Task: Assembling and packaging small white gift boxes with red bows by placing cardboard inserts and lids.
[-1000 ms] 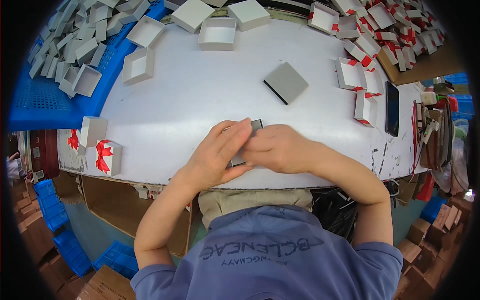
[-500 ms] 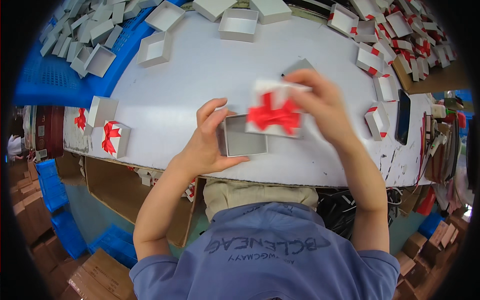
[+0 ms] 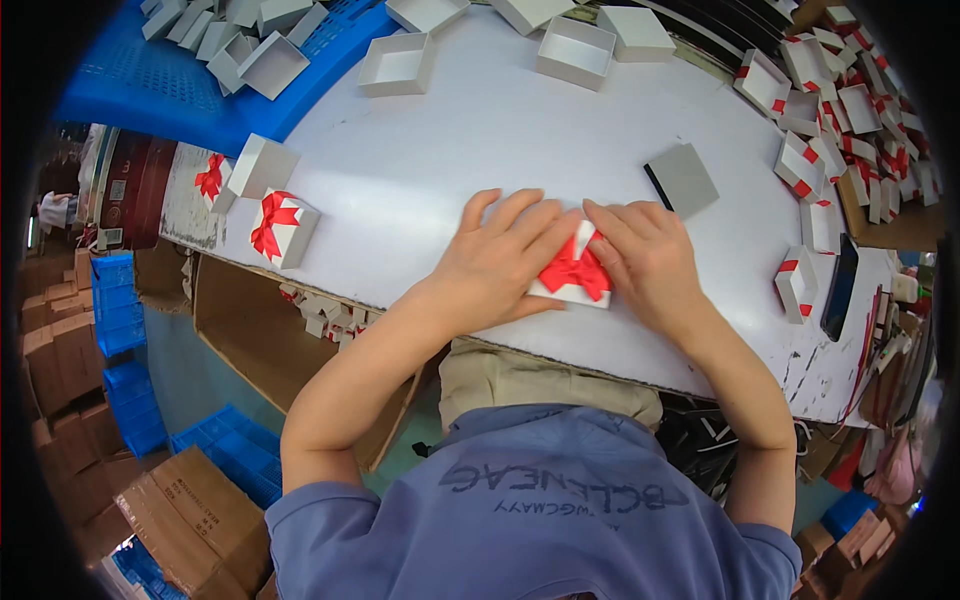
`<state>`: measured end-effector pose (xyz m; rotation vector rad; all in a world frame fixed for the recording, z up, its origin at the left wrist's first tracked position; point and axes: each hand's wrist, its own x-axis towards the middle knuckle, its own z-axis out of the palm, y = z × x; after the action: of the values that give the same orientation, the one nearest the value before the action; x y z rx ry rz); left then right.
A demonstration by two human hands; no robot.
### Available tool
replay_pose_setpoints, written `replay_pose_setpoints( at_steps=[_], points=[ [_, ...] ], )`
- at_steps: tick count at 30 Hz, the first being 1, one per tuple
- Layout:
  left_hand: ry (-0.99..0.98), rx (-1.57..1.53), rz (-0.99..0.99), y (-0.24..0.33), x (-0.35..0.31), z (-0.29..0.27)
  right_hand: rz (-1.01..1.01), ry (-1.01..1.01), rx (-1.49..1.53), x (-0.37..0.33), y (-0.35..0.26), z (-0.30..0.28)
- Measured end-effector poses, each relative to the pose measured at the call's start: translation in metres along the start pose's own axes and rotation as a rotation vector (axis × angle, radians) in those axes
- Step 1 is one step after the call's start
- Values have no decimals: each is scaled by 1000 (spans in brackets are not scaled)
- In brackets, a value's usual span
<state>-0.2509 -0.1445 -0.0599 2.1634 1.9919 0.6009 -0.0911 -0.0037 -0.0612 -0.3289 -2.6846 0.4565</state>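
A small white gift box (image 3: 590, 294) with a red ribbon bow sits on the white table close to its front edge, its lid on. From the left, my left hand (image 3: 500, 262) curls round it, the fingers reaching over the far side and the thumb along the near side. My right hand (image 3: 648, 258) grips the opposite side, with fingertips on the lid beside the bow. Between them the hands hide much of the box. A flat grey square piece (image 3: 684, 181) with a dark edge lies just beyond my right hand.
Open white box trays (image 3: 577, 52) line the far edge. A blue crate (image 3: 190, 95) of white boxes stands far left; two bow-topped boxes (image 3: 284, 230) lie left. Red-ribboned lids (image 3: 800, 165) pile up at right, near a dark phone (image 3: 839, 288). A cardboard carton (image 3: 240, 310) sits below.
My right hand has brought the bow-topped lid down onto the open tray in my left hand. Both hands now close round the box. The whole view has shifted, and the grey square is uncovered.
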Motion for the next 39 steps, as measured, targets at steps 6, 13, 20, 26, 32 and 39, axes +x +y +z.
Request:
replay_pose_setpoints(
  at_steps=[6,13,20,26,32,39],
  points=[
    [21,289,-620,-49,-70,-91,272,93,-360,-19,55,-35],
    [296,631,-1012,-185,-100,-109,231,52,-287,-17,45,-18],
    [538,641,-843,-171,-77,-94,292,44,-120,-23,51,-25],
    [555,-34,-1084,-173,-97,-101,214,113,-214,-30,49,-19],
    [651,-315,-302,-76,-31,-65,239,117,-130,-25,52,-25],
    [171,-726,-316,-1,9,33,-314,117,-86,-17,16,-27]
  ],
)
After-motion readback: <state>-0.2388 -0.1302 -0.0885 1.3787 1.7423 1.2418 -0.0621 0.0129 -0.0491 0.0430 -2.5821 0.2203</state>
